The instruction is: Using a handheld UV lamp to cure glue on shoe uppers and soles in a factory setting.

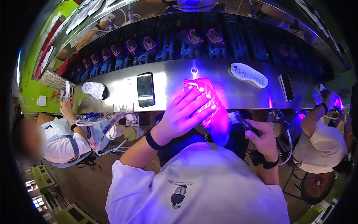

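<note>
My left hand (186, 112) lies over a shoe upper (219, 128) at the near edge of the metal bench, its fingers wrapped across the upper's side. Purple light colours the hand and the shoe, so the upper's true colour is hard to tell. To the right of the shoe, my right hand (264, 139) grips the dark handle of a brush (235, 118). The brush's pale bristles point toward the shoe, close to its side; whether they touch it I cannot tell.
On the metal bench (171, 69) lie a white shoe sole (249, 74), another sole (94, 90), a phone (145, 89) and a second phone (286, 87). Behind runs a dark rack with several pink-edged shoes (149, 43). Co-workers sit left (67, 140) and right (320, 138).
</note>
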{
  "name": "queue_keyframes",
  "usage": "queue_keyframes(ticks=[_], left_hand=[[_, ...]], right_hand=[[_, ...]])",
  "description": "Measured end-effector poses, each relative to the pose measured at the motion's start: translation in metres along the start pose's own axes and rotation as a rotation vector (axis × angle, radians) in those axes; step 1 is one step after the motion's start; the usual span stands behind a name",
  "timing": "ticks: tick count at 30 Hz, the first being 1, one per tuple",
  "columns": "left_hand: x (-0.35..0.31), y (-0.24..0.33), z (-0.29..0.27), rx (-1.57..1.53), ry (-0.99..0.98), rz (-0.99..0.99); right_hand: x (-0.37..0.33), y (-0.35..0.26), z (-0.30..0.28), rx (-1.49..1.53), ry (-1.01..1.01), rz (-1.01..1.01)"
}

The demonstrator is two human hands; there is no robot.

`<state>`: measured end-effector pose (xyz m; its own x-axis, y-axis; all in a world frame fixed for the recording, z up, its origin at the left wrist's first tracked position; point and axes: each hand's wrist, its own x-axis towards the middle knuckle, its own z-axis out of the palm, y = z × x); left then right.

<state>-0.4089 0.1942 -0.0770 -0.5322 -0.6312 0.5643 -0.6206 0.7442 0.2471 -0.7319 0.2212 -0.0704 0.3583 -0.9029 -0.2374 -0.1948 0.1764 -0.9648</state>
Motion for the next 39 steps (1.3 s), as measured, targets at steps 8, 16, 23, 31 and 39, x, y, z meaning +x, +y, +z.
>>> queue_keyframes(ticks=[8, 16, 23, 31, 39], left_hand=[[0.002, 0.006, 0.025, -0.034, -0.014, -0.106], [0.01, 0.014, 0.042, -0.086, 0.01, -0.225], [-0.002, 0.017, 0.043, -0.06, -0.064, -0.399], [-0.019, 0.009, 0.021, -0.144, -0.169, -0.603], [-0.009, -0.01, 0.001, -0.491, -0.436, -0.651]], right_hand=[[-0.007, 0.032, -0.002, -0.031, 0.09, 0.002], [-0.02, 0.066, -0.009, 0.281, -0.014, 0.159], [-0.03, 0.075, 0.009, 0.174, 0.13, 0.153], [0.011, 0.022, 0.012, -0.374, 0.194, -0.236], [0.034, -0.007, -0.007, -0.588, 0.045, -0.306]])
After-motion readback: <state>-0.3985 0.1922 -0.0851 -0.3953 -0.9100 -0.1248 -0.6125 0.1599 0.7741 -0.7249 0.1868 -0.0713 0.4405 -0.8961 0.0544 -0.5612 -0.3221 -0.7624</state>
